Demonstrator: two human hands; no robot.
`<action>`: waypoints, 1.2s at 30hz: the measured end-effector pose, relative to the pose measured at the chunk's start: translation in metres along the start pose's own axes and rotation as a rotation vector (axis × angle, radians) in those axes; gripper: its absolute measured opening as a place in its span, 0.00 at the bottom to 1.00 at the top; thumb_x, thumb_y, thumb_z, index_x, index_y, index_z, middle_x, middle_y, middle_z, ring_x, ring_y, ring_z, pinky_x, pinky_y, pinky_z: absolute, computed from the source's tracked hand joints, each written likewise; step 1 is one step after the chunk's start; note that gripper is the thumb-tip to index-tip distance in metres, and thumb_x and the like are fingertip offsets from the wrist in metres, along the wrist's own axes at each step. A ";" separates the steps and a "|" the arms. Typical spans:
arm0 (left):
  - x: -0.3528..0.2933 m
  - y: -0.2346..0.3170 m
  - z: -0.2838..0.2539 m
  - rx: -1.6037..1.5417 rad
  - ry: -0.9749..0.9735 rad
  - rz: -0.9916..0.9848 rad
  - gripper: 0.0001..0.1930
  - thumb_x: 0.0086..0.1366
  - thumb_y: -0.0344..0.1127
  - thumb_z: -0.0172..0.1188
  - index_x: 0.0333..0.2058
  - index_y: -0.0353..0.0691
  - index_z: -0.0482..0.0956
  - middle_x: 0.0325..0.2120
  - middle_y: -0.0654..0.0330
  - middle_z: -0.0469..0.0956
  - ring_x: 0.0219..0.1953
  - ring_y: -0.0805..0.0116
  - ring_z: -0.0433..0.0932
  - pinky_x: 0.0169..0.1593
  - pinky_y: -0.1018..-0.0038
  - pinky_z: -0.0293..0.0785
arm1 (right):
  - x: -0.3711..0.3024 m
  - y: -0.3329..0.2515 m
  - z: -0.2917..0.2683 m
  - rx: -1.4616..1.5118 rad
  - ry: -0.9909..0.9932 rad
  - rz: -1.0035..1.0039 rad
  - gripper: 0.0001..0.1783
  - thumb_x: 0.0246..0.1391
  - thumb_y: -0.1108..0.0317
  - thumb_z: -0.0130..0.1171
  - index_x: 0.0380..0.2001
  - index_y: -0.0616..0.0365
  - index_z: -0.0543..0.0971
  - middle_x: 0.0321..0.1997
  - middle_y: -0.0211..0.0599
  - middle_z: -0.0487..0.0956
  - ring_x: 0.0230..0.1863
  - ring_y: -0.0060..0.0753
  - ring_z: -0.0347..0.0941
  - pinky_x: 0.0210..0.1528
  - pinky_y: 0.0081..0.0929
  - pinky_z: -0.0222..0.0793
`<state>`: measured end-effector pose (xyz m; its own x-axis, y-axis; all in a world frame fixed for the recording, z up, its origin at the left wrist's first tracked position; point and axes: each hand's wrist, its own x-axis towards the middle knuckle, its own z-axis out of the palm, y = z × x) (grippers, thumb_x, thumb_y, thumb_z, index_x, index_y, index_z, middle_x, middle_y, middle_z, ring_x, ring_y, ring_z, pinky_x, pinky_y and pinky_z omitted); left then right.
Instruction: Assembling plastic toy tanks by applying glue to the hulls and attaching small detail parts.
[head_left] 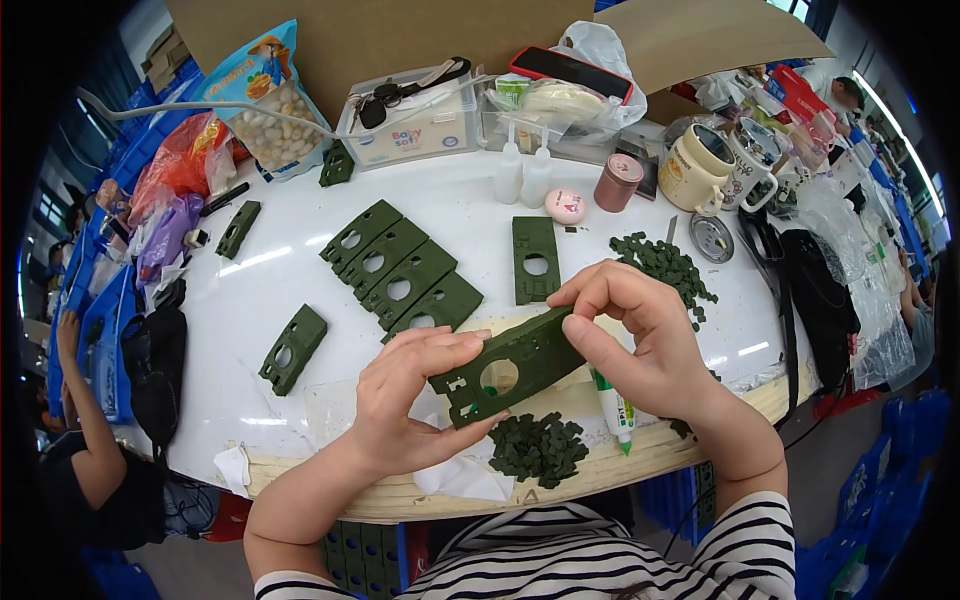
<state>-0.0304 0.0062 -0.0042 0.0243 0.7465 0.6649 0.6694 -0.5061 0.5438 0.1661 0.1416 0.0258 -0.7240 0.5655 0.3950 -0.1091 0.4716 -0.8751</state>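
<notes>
My left hand (395,400) is closed around the left end of a dark green plastic toy tank hull part (535,362) with a large round hole. The thumb lies along its upper edge, fingers beneath. At the part's right end, my right hand (640,345) pinches the corner between thumb and fingertips; whether a small piece is also in that pinch is hidden. Below the part lies a heap of small dark green pieces (540,447). A white and green glue tube (614,412) rests beneath my right hand. Similar hull parts (398,255) overlap in a row beyond my left hand.
Single hull parts (293,350) lie around the white table (250,300). Another heap of green pieces (662,268) sits at right. Behind are squeeze bottles (537,172), a pink tin (619,182), mugs (697,168) and a clear box (410,130). Another person's arm (92,430) shows at far left.
</notes>
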 end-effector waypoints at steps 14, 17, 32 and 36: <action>-0.002 -0.018 -0.014 -0.106 0.093 -0.238 0.31 0.45 0.21 0.69 0.50 0.31 0.68 0.40 0.58 0.73 0.39 0.72 0.75 0.46 0.77 0.71 | -0.010 -0.024 0.000 -0.348 -0.588 -0.089 0.06 0.45 0.73 0.61 0.27 0.61 0.74 0.24 0.36 0.74 0.23 0.37 0.74 0.24 0.28 0.70; -0.002 -0.018 -0.015 -0.090 0.081 -0.215 0.31 0.45 0.22 0.69 0.50 0.30 0.68 0.40 0.58 0.73 0.39 0.73 0.75 0.46 0.77 0.71 | -0.018 -0.020 0.009 -0.583 -0.805 -0.112 0.07 0.41 0.74 0.58 0.27 0.60 0.74 0.24 0.36 0.72 0.26 0.39 0.75 0.26 0.30 0.71; -0.002 -0.018 -0.015 -0.040 0.048 -0.215 0.31 0.45 0.23 0.70 0.50 0.30 0.68 0.39 0.58 0.73 0.40 0.73 0.76 0.47 0.76 0.70 | -0.021 -0.010 0.023 -0.595 -0.855 -0.132 0.07 0.39 0.77 0.55 0.27 0.65 0.74 0.26 0.41 0.74 0.28 0.43 0.77 0.29 0.34 0.74; -0.002 -0.019 -0.015 -0.049 0.055 -0.219 0.31 0.45 0.23 0.70 0.50 0.30 0.68 0.39 0.58 0.73 0.39 0.72 0.76 0.47 0.76 0.70 | -0.018 -0.014 0.020 -0.462 -0.850 -0.083 0.09 0.39 0.78 0.55 0.29 0.65 0.74 0.26 0.41 0.74 0.29 0.43 0.77 0.30 0.34 0.73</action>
<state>-0.0539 0.0075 -0.0084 -0.1590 0.8172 0.5539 0.6174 -0.3555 0.7017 0.1675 0.1115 0.0254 -0.9964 -0.0737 -0.0429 -0.0347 0.8099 -0.5856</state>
